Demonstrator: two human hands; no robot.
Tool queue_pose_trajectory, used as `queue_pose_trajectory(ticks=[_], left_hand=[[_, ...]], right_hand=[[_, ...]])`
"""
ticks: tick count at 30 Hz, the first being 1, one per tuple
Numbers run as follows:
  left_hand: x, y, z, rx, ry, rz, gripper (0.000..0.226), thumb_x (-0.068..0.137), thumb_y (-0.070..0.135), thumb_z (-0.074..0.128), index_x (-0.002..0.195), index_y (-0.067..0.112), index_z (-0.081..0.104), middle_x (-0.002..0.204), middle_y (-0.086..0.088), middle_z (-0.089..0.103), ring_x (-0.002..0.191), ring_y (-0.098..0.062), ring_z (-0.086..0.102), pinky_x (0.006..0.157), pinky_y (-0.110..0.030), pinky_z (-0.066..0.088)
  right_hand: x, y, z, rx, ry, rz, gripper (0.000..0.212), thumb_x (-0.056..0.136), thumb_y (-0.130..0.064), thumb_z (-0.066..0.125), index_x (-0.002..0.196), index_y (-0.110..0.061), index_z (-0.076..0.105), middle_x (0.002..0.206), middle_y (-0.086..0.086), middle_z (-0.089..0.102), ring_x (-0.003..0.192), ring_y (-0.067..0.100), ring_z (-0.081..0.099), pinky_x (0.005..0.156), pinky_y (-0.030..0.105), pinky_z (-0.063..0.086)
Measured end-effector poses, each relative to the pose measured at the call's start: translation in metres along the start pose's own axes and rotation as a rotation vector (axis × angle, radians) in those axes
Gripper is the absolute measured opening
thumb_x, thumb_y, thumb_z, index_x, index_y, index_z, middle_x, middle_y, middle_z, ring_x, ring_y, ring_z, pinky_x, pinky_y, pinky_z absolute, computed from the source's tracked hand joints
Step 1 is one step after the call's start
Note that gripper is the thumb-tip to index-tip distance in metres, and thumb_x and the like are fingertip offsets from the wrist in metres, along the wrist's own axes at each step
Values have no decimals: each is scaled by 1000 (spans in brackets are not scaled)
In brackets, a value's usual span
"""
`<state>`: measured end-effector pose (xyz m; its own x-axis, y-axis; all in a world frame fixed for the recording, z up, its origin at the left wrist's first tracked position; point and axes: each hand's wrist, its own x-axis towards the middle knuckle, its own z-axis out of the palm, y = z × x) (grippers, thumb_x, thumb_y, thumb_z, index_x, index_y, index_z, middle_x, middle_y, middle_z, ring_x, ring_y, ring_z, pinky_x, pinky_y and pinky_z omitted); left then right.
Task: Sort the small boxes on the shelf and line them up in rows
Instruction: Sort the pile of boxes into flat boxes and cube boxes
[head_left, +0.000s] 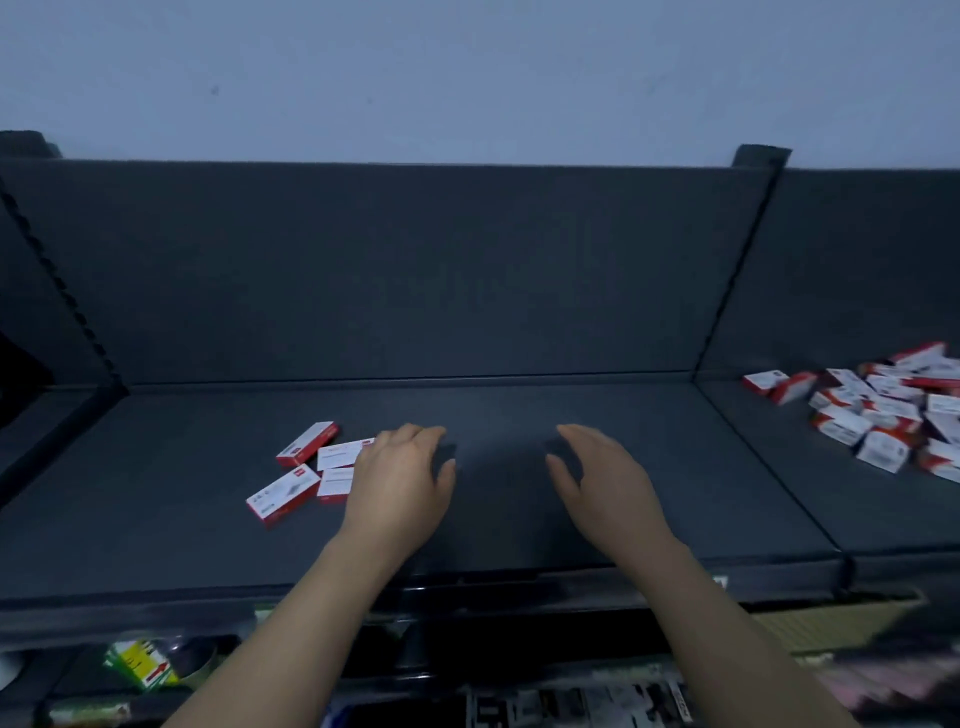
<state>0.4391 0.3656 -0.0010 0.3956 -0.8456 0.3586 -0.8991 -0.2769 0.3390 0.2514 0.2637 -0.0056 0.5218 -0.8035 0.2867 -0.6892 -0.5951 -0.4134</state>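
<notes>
small boxes (283, 496), print too blurred

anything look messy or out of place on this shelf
Yes. The four boxes by the left hand lie at mixed angles, not in a row. In the next bay to the right, a pile of boxes is heaped, some tilted on others. No damage shows.

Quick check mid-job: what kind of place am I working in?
Probably a shop or stockroom: dark metal shelving with a notched upright, a heap of red-and-white small boxes in the next bay, and packaged goods on the shelf below.
</notes>
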Motion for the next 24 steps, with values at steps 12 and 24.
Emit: queue_pose_trajectory(ticks=[12, 24], left_hand=[[38, 181, 64, -86, -76, 233, 41, 95, 35, 47, 134, 20, 51, 129, 3, 57, 116, -19, 51, 98, -32, 37], [85, 322, 136, -71, -143, 224, 36, 95, 32, 48, 127, 18, 54, 121, -1, 60, 111, -24, 53, 92, -34, 40]], right_hand=[[-38, 162, -109, -53, 93, 254, 46, 97, -37, 47, 138, -17, 46, 140, -2, 50, 128, 15, 46, 101, 26, 37], [-20, 308, -182, -104, 72, 306, 41, 96, -32, 49, 135, -17, 49, 134, 3, 56, 118, 21, 55, 96, 34, 44]])
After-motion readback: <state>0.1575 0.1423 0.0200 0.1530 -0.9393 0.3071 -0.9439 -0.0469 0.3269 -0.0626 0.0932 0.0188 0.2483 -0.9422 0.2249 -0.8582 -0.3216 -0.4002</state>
